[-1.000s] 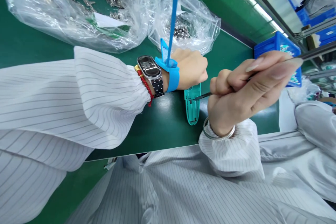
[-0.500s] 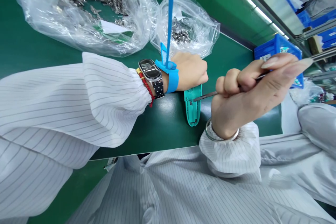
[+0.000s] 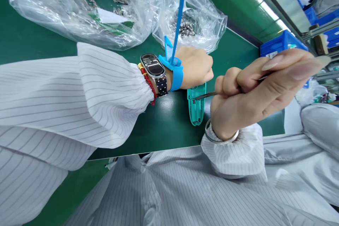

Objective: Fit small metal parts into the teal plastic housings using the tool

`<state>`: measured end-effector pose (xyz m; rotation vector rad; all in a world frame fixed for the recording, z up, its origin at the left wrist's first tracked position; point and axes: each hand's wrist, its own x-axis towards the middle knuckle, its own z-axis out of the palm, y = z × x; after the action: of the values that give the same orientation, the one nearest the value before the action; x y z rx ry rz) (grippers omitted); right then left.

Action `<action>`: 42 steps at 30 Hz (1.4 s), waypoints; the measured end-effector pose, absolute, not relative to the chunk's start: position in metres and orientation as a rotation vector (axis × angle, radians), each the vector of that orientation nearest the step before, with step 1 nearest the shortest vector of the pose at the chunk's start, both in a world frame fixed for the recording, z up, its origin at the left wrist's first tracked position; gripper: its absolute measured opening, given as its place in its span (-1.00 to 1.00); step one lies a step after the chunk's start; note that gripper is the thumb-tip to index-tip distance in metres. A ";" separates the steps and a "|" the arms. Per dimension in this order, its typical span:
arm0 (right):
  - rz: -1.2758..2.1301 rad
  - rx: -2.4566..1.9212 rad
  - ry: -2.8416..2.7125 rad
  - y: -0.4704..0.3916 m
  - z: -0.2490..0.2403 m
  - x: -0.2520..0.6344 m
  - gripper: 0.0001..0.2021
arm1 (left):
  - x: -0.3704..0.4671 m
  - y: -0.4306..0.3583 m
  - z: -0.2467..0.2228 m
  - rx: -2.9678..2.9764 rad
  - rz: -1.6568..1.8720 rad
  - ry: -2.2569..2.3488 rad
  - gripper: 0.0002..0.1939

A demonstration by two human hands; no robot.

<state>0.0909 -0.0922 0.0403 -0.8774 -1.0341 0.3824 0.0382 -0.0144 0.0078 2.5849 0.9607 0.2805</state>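
My left hand [image 3: 195, 66], with a blue wrist strap [image 3: 177, 77] and a watch, is closed at the top end of a teal plastic shell [image 3: 196, 111] and hides that end. The shell lies open side up, with small metal parts inside. In my right hand [image 3: 254, 95] is a thin metal tool [image 3: 208, 95], its tip inside the shell near the middle. The fingers are wrapped round the tool, and its far end is hidden behind them.
Behind my left arm lie a large clear bag [image 3: 66, 30] of metal parts and a smaller bag [image 3: 212, 17] of metal pieces. A blue bin [image 3: 283, 42] stands at the right. Another person's grey sleeve [image 3: 317, 122] is at the right edge. A blue cord rises from the strap.
The view has shifted slightly. The tool's tip still rests in the shell, with its shaft at a slightly different angle. Both hands keep their grip.
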 end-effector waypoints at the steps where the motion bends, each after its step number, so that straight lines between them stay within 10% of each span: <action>1: 0.376 -0.857 -1.016 -0.092 0.040 0.089 -0.68 | 0.038 -0.014 0.008 2.572 0.283 0.965 -0.52; 42: 0.223 -1.028 -1.059 -0.152 0.030 0.099 -0.71 | 0.040 -0.014 0.013 2.725 0.274 0.994 -0.57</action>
<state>0.0987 -0.1519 0.0300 -1.0276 -1.0591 0.2226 0.0397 -0.0138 0.0134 2.7252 0.9936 0.2741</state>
